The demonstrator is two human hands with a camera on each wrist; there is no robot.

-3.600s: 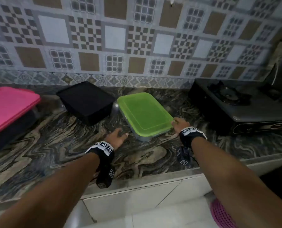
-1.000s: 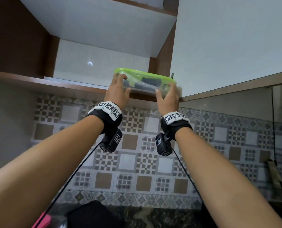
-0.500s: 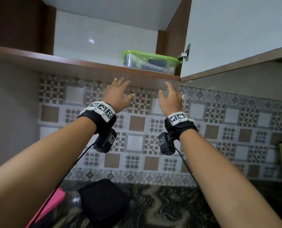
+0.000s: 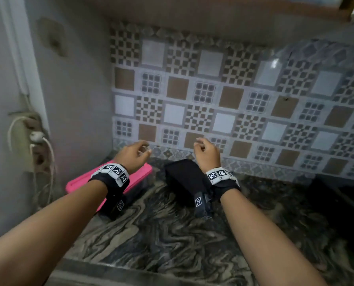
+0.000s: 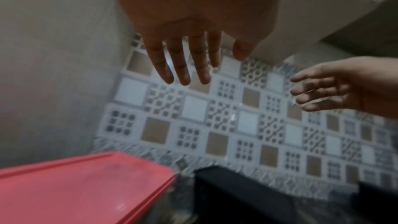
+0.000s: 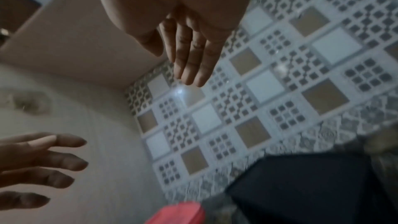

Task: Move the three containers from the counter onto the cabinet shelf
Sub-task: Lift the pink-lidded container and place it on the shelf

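Observation:
A black-lidded container (image 4: 183, 178) sits on the marbled counter (image 4: 172, 234) near the tiled wall, and a pink-lidded container (image 4: 138, 174) stands to its left by the side wall. Both hands hang empty in the air above them. My left hand (image 4: 136, 153) hovers over the pink lid's far end, fingers loose. My right hand (image 4: 206, 152) floats over the black container's far right edge, fingers relaxed. The wrist views show straight fingers (image 5: 183, 67) and fingers (image 6: 191, 64) holding nothing, with the pink lid (image 5: 81, 188) and the black lid (image 6: 312, 188) below. The green container is out of view.
The underside of the cabinet shelf (image 4: 213, 9) runs across the top. A socket with white cables (image 4: 36, 139) hangs on the left wall. A dark stove edge (image 4: 341, 201) lies at the right. Bare counter stretches toward the front edge.
Both hands let go of the green-lidded container on the shelf and dropped from the shelf edge to just above the counter. The view tilted down, so shelf and green container left the frame.

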